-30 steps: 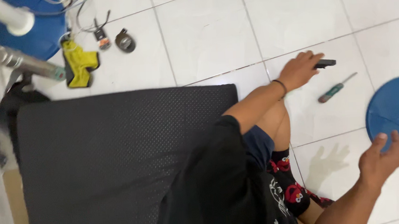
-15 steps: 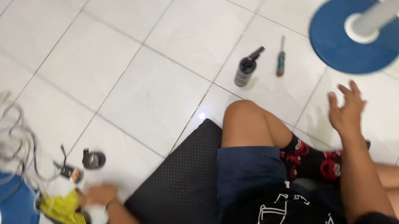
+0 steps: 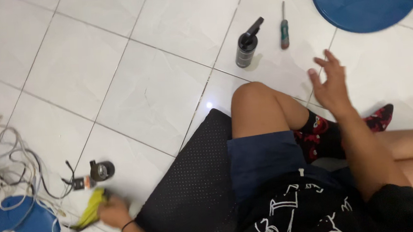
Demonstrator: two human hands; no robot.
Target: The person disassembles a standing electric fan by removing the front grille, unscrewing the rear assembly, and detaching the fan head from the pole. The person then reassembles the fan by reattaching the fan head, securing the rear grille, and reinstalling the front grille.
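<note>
— Where's the yellow cloth (image 3: 91,212)?

— Low on the floor (image 3: 156,85) at the person's left, its long axis running up and away from the left hand (image 3: 114,212), which pinches its near end.

— And the right hand (image 3: 331,84)?

— Spread, holding nothing — nearest the green-handled screwdriver (image 3: 283,26) and the dark spray bottle (image 3: 247,46), whose label faces away.
</note>
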